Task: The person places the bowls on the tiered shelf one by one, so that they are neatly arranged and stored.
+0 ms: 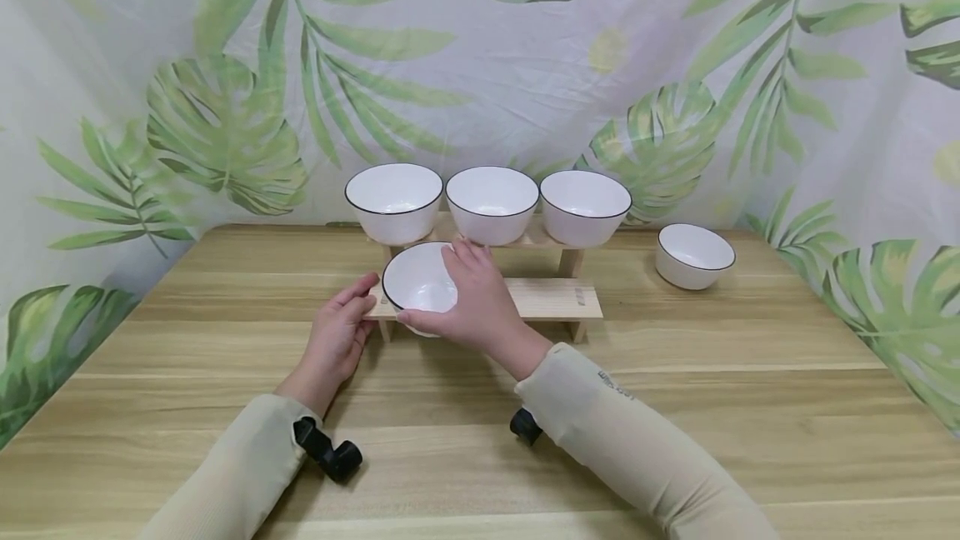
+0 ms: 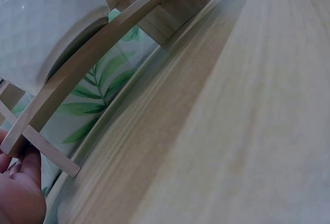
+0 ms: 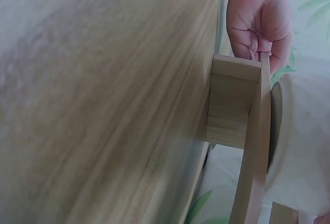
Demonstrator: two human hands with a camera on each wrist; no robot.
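Observation:
A two-step wooden stand (image 1: 551, 298) stands on the table. My right hand (image 1: 480, 298) holds a white, dark-rimmed bowl (image 1: 420, 277) at the left part of the lower step, thumb at the near side and fingers over the far rim. In the left wrist view the faceted bowl (image 2: 51, 23) has its base at the step, partly in shadow; full contact is hard to tell. My left hand (image 1: 337, 340) grips the step's left end; the right wrist view shows this left hand (image 3: 260, 20) with thumb and fingers about the board. The right hand is mostly out of the wrist views.
Three matching bowls, left (image 1: 393, 202), middle (image 1: 492, 205) and right (image 1: 585, 207), line the upper step. A smaller white bowl (image 1: 693, 257) sits on the table (image 1: 712, 407) at the right. Behind hangs a leaf-patterned cloth (image 1: 525, 82).

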